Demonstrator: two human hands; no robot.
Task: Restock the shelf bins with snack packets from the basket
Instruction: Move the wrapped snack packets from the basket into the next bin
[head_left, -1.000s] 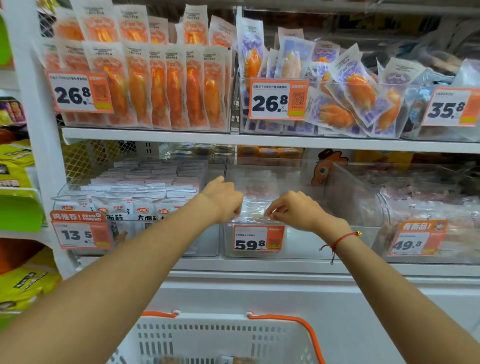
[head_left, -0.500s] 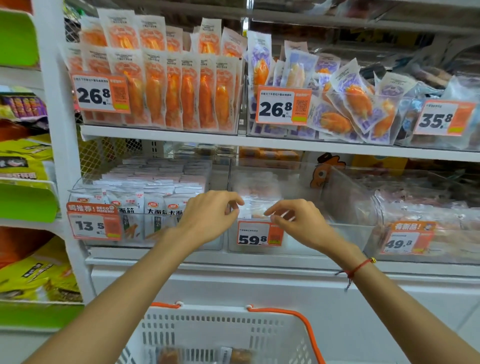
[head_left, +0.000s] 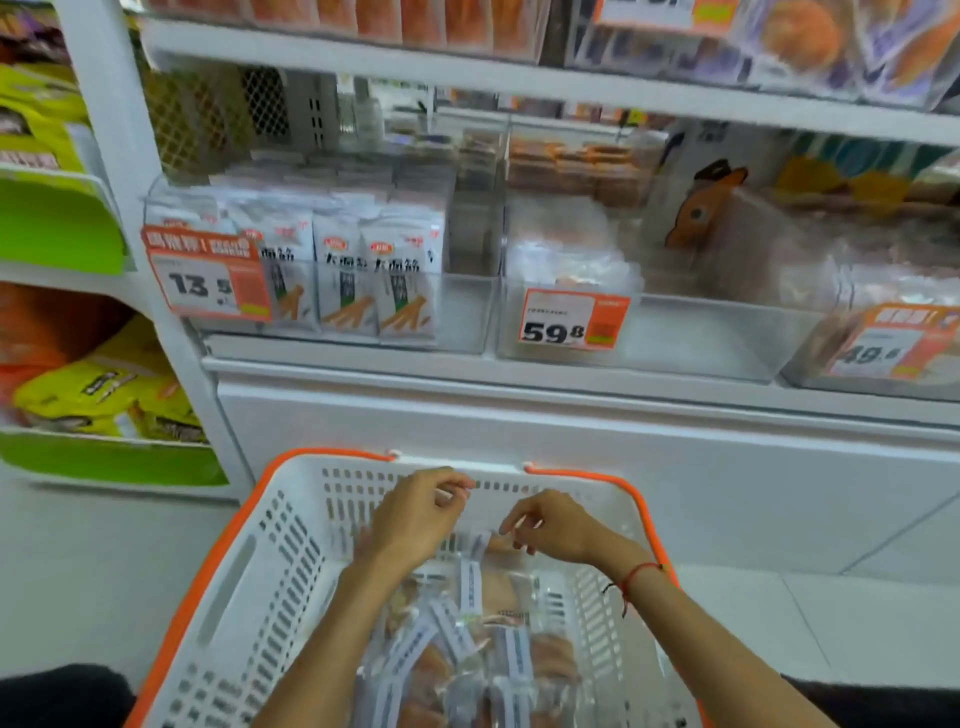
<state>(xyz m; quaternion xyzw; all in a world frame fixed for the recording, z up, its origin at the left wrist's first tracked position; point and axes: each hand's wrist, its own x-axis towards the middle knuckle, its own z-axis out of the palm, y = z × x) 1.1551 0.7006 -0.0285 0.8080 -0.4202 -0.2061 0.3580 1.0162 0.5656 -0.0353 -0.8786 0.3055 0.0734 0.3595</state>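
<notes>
Both hands hover over a white basket (head_left: 249, 587) with orange rim at 6 o'clock, in front of a shop shelf (head_left: 519, 374). The left hand (head_left: 415, 514) has its fingers (head_left: 457, 483) loosely curled and holding nothing. The right hand (head_left: 550, 525), a red string at its wrist, shows its fingers (head_left: 511, 525) bent together near the top edge of a packet; whether they touch it cannot be told. Clear snack packets (head_left: 467, 649) lie heaped in the basket below the hands. At 12 o'clock a clear bin (head_left: 701, 332) tagged 59.8 holds a few packets on its left side. At 10 o'clock a second bin (head_left: 467, 312) tagged 13.5 holds upright white packs (head_left: 400, 280).
</notes>
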